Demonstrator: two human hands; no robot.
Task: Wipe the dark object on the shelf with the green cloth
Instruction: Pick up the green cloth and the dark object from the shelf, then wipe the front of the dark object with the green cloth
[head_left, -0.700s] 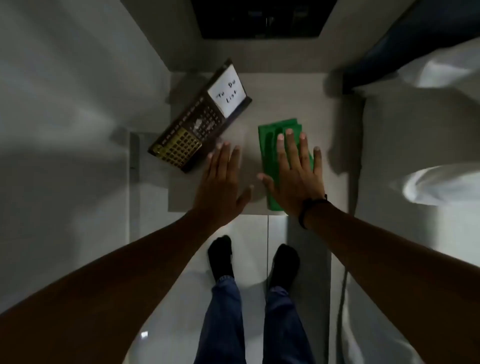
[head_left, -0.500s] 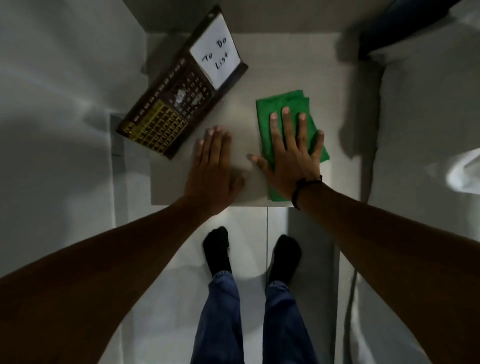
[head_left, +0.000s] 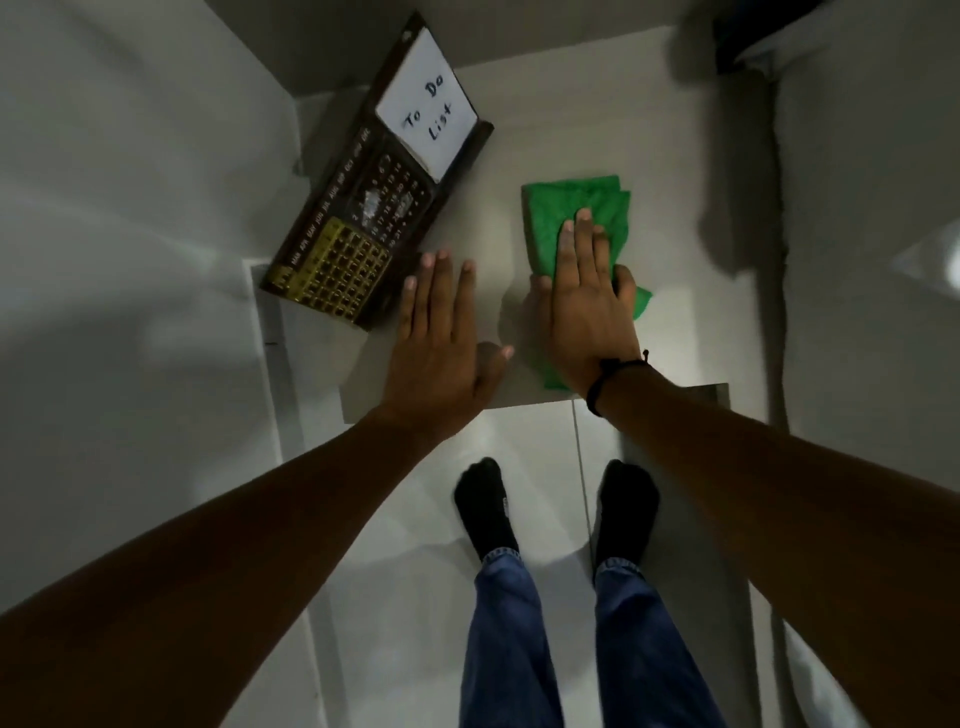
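My right hand (head_left: 587, 317) presses flat on the green cloth (head_left: 576, 208), fingers starting to curl round it. My left hand (head_left: 441, 338) lies open, empty, just beside the dark board (head_left: 358, 234) on the shelf (head_left: 675, 291).

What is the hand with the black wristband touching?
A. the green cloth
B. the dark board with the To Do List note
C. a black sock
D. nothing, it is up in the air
A: the right hand, the one with the wristband, lies flat on the green cloth on the shelf, apart from the dark board.
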